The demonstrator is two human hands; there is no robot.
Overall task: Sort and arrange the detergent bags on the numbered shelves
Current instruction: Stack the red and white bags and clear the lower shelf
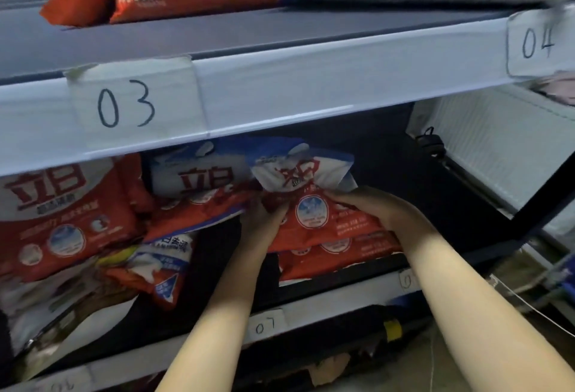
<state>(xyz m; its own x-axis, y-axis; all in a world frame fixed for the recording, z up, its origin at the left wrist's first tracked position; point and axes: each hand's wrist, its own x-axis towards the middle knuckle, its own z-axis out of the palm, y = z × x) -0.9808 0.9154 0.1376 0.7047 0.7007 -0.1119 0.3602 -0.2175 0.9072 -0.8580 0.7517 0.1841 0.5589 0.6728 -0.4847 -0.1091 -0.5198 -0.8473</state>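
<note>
Both hands [314, 211] grip crumpled bag [311, 205] (fingertips hidden); lettering blurred.

Both bare forearms reach forward and upward from the lower edge, close to each other, the left hand [260, 217] with fingers curled in a grip, the right hand [375, 205] lying palm down with its fingers bent in a hold.

One head-worn view — close to the shelves [280, 87], looking forward and slightly down into the bay beneath the 03 label [126, 104].
</note>
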